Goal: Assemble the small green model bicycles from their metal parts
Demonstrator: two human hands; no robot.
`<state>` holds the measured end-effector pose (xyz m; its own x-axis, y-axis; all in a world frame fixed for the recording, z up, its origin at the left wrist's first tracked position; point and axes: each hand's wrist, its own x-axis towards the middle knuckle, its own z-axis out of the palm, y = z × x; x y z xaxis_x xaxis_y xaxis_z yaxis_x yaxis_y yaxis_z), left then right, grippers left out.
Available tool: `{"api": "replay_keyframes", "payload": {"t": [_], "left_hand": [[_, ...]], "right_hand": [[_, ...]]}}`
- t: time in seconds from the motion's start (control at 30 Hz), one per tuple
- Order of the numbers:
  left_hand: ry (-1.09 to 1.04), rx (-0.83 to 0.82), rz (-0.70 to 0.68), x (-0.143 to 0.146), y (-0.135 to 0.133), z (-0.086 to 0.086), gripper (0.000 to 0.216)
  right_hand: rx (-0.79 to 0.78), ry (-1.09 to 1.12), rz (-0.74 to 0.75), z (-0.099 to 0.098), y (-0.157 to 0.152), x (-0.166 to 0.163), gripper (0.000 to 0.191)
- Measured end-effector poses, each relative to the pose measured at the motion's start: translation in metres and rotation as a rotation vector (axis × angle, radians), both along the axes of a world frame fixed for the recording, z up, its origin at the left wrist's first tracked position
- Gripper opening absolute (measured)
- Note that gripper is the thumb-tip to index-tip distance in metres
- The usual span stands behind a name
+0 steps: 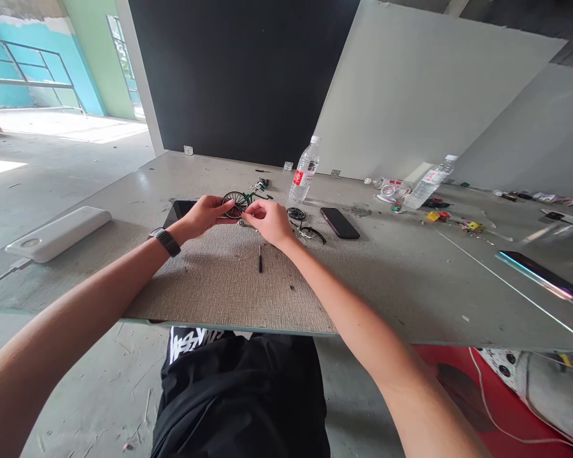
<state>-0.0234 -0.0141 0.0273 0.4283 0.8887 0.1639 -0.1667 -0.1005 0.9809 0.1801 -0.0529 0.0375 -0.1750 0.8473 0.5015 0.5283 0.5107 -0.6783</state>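
Note:
My left hand (pixel 205 214) is closed on a small green model bicycle (pixel 242 201), its fingers on the spoked wheel. My right hand (pixel 270 221) pinches at the same model from the right, fingers pressed together near a small metal part I cannot name. A loose black wheel (pixel 297 214) lies just right of my right hand. A thin black screwdriver (pixel 260 259) lies on the mat (pixel 229 286) in front of my hands. I wear a dark watch (pixel 166 241) on my left wrist.
A black phone (pixel 339 223) lies right of the wheel, a dark tablet (pixel 179 210) behind my left hand. A white power bank (pixel 57 233) sits far left. Two water bottles (pixel 304 170) (pixel 428 182) stand behind, with small coloured parts (pixel 439 215) scattered at the right.

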Motion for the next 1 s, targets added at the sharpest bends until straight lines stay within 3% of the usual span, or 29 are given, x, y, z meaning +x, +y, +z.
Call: {"api": "replay_keyframes", "payload": {"t": [0.23, 1.0], "left_hand": [[0.038, 0.018, 0.022, 0.001, 0.001, 0.0, 0.03], [0.012, -0.025, 0.042, 0.001, -0.003, 0.006, 0.019]], "right_hand": [[-0.121, 0.054, 0.065, 0.0, -0.002, 0.003, 0.016], [-0.152, 0.246, 0.15, -0.009, 0.005, 0.003, 0.03]]}}
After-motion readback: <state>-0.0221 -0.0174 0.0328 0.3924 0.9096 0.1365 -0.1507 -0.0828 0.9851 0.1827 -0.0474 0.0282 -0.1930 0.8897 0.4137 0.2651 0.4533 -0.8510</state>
